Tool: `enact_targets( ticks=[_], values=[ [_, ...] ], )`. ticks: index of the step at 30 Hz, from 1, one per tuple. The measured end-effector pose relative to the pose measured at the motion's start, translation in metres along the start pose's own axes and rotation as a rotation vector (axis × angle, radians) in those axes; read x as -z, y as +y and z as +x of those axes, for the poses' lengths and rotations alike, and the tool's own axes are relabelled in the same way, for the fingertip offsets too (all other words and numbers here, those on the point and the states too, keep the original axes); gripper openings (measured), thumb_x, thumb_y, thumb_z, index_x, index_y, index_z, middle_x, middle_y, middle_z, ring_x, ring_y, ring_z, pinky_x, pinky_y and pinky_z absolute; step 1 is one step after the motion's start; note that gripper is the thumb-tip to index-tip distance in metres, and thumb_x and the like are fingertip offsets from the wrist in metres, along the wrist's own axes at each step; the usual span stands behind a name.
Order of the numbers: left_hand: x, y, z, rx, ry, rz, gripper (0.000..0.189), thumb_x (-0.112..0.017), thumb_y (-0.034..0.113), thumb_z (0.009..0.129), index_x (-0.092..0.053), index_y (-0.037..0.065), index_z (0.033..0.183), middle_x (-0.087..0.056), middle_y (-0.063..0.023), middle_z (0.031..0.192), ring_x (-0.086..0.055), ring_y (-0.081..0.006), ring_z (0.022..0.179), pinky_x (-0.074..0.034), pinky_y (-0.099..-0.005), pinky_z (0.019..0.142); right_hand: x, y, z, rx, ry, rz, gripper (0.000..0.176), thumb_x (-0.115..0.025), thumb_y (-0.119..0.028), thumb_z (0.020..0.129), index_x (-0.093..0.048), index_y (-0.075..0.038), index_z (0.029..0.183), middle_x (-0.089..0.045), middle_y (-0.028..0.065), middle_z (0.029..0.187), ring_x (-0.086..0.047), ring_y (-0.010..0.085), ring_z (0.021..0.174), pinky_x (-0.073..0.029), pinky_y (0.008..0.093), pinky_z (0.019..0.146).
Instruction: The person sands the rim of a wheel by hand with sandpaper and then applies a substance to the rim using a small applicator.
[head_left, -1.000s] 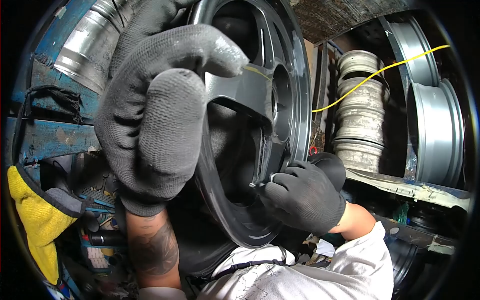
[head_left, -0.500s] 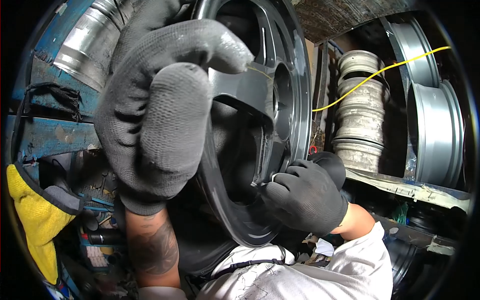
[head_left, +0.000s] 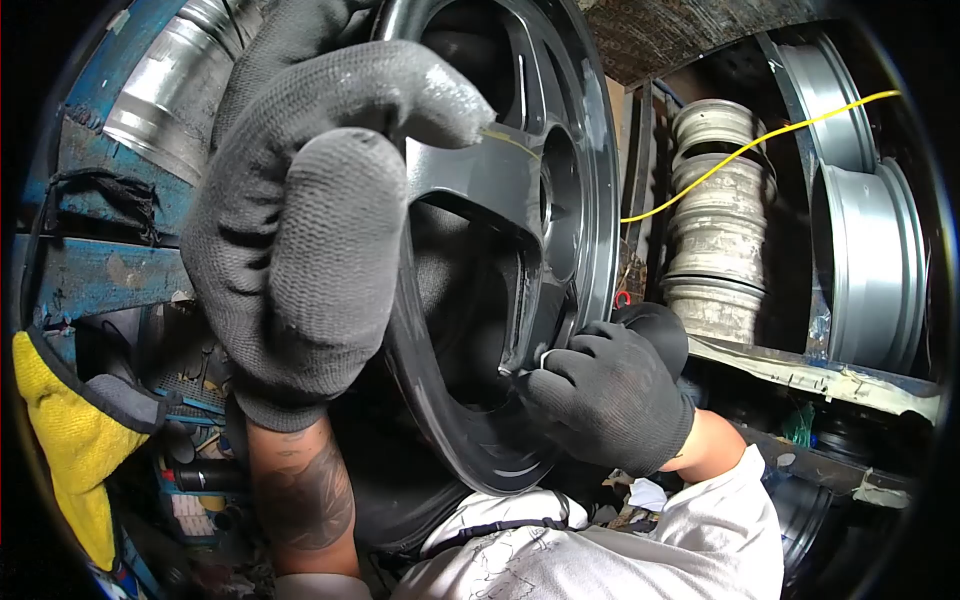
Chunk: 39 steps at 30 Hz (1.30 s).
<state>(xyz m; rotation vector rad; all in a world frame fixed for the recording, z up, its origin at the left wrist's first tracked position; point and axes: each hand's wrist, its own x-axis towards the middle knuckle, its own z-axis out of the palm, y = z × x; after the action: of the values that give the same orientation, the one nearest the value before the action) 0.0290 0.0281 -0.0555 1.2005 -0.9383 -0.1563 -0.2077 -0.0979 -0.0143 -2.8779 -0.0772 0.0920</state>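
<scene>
A glossy dark grey alloy wheel (head_left: 470,188) stands on edge in front of me, its spokes and centre bore facing left. My left hand (head_left: 300,230), in a grey knit glove, looms close to the camera with curled fingers. Its whitened index fingertip overlaps a spoke, beside a thin yellowish line. What those fingers hold is hidden. My right hand (head_left: 610,400), in a black glove, is closed low at the wheel. A small thin object with a pale tip (head_left: 507,371) sticks out of its pinch, right at a spoke's edge.
Worn pale rims (head_left: 715,220) are stacked on a shelf to the right, next to silver rims (head_left: 872,265). A yellow cable (head_left: 760,147) crosses before them. At left are a blue frame (head_left: 120,275), a metal rim barrel (head_left: 175,85) and a yellow cloth (head_left: 75,440).
My left hand has shifted slightly left in the view, and the wheel and shelf have shifted left a little too. My right hand keeps its grip at the same part of the wheel.
</scene>
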Motion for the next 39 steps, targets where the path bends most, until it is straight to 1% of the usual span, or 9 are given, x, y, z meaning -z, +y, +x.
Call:
enact_targets(
  ticks=[2, 6, 9, 11, 14, 21, 31, 36, 39],
  values=[
    [-0.001, 0.001, -0.003, 0.055, 0.032, 0.005, 0.025, -0.074, 0.009, 0.091, -0.071, 0.002, 0.115, -0.073, -0.0058, 0.109, -0.068, -0.0157, 0.1, -0.053, -0.0298, 0.094, 0.001, 0.001, 0.004, 0.002, -0.038, 0.014, 0.018, -0.07, -0.017, 0.075, -0.064, -0.01, 0.09, -0.059, 0.0036, 0.075, -0.063, 0.0222, 0.068, -0.048, 0.036, 0.065],
    [0.002, -0.002, -0.002, -0.021, -0.002, 0.09, 0.03, -0.076, 0.01, 0.089, -0.071, 0.002, 0.118, -0.073, -0.0064, 0.111, -0.069, -0.0161, 0.101, -0.053, -0.0305, 0.096, 0.004, 0.0, 0.0, -0.014, -0.047, 0.021, 0.018, -0.068, -0.016, 0.075, -0.064, -0.01, 0.092, -0.059, 0.0037, 0.076, -0.063, 0.0224, 0.068, -0.047, 0.0362, 0.064],
    [-0.004, -0.002, 0.004, -0.159, 0.005, 0.053, 0.032, -0.076, 0.011, 0.089, -0.071, 0.003, 0.119, -0.073, -0.0068, 0.112, -0.069, -0.0163, 0.102, -0.053, -0.031, 0.096, 0.002, -0.001, 0.001, -0.016, -0.025, 0.009, 0.018, -0.067, -0.015, 0.076, -0.065, -0.01, 0.093, -0.059, 0.0036, 0.076, -0.063, 0.0222, 0.068, -0.047, 0.036, 0.064],
    [-0.005, -0.002, 0.006, -0.178, -0.003, 0.042, 0.032, -0.076, 0.012, 0.089, -0.071, 0.003, 0.119, -0.073, -0.007, 0.112, -0.069, -0.0164, 0.102, -0.053, -0.0311, 0.096, 0.001, -0.001, 0.0, -0.014, -0.014, -0.011, 0.019, -0.066, -0.015, 0.076, -0.066, -0.01, 0.094, -0.06, 0.0035, 0.076, -0.063, 0.022, 0.068, -0.047, 0.0359, 0.065],
    [0.002, -0.003, 0.001, -0.097, -0.021, 0.123, 0.032, -0.075, 0.013, 0.09, -0.07, 0.003, 0.121, -0.073, -0.0072, 0.113, -0.069, -0.0166, 0.102, -0.053, -0.0312, 0.096, 0.008, -0.006, -0.003, -0.039, -0.058, -0.027, 0.023, -0.066, -0.016, 0.076, -0.067, -0.01, 0.098, -0.06, 0.0033, 0.078, -0.063, 0.0214, 0.069, -0.048, 0.0359, 0.066],
    [0.002, -0.014, 0.008, -0.203, -0.079, 0.044, 0.035, -0.075, 0.013, 0.091, -0.069, 0.003, 0.124, -0.073, -0.0075, 0.115, -0.069, -0.0171, 0.104, -0.053, -0.0311, 0.097, 0.01, -0.006, -0.002, -0.034, -0.086, -0.043, 0.029, -0.066, -0.016, 0.077, -0.069, -0.01, 0.105, -0.06, 0.0034, 0.081, -0.063, 0.0198, 0.073, -0.048, 0.036, 0.068],
    [0.007, 0.0, -0.01, 0.129, 0.013, 0.032, 0.035, -0.075, 0.014, 0.092, -0.069, 0.002, 0.124, -0.073, -0.0088, 0.118, -0.069, -0.0177, 0.107, -0.053, -0.0313, 0.099, 0.009, -0.009, -0.003, -0.039, -0.028, -0.096, 0.03, -0.065, -0.015, 0.078, -0.068, -0.009, 0.108, -0.06, 0.0039, 0.082, -0.063, 0.02, 0.075, -0.049, 0.0366, 0.07],
    [0.002, -0.004, -0.003, -0.059, 0.019, 0.042, 0.034, -0.074, 0.014, 0.092, -0.069, 0.002, 0.124, -0.073, -0.0085, 0.118, -0.069, -0.0176, 0.107, -0.053, -0.0311, 0.099, 0.008, -0.012, -0.006, -0.052, -0.05, -0.103, 0.032, -0.066, -0.016, 0.077, -0.068, -0.009, 0.107, -0.06, 0.0042, 0.083, -0.062, 0.0206, 0.075, -0.049, 0.0363, 0.072],
    [0.0, -0.003, -0.003, -0.029, 0.029, 0.012, 0.034, -0.074, 0.013, 0.092, -0.069, 0.002, 0.124, -0.072, -0.0084, 0.118, -0.069, -0.0175, 0.107, -0.053, -0.0309, 0.099, 0.007, -0.009, -0.002, -0.07, -0.044, -0.076, 0.035, -0.066, -0.017, 0.075, -0.069, -0.011, 0.109, -0.061, 0.0032, 0.086, -0.06, 0.0202, 0.076, -0.049, 0.0371, 0.075]
  ],
)
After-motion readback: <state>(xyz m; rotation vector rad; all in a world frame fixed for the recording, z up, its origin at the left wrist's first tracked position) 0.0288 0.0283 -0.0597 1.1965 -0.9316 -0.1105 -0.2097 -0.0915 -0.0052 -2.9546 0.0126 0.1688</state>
